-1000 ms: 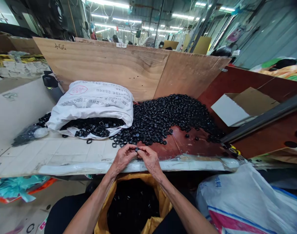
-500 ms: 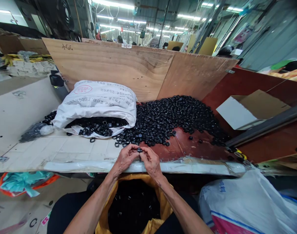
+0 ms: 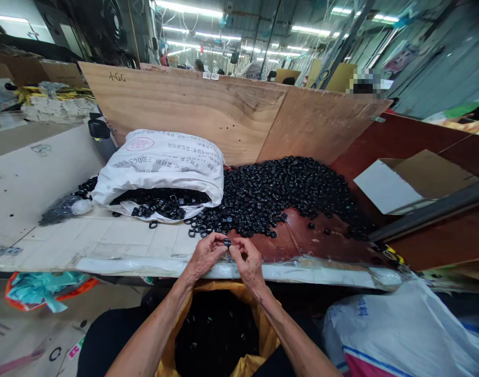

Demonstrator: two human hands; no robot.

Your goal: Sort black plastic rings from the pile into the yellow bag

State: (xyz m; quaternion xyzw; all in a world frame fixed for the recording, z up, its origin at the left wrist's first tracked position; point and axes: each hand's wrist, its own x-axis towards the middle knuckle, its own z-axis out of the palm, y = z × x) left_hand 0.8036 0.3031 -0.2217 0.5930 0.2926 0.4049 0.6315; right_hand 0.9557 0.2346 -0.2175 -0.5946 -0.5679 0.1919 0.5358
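Black part point(image 3: 227, 243): a single small piece, held up over the near side of the tabletop point(image 3: 117, 240); taken as clock centre, with 12 o'clock away from the person. From 8 o'clock it is pinched between thumb and fingertips by the left hand point(image 3: 205, 256); from 4 o'clock it is pinched on the opposite side by the right hand point(image 3: 247, 260). Each grip is closed on this part alone. Its fine detail is too small to be read.

Step in hand, as judged: one piece is being handled with the fingertips of both hands. For the next move, a light, steady pinch is judged to be called for, with one side secured before the other is loosened; a slip is considered possible.

Surroundings: a pile of black pieces point(image 3: 290, 186) is spread from 12 to 3 o'clock. Between 10 and 11 o'clock a white sack point(image 3: 168, 159) is laid down, its mouth turned toward the person, more pieces being contained. At 6 o'clock, below the tabletop edge, an open yellow bag point(image 3: 219, 286) is placed, its dark contents poorly resolved. A wooden board point(image 3: 200, 107) is stood at 12 o'clock.
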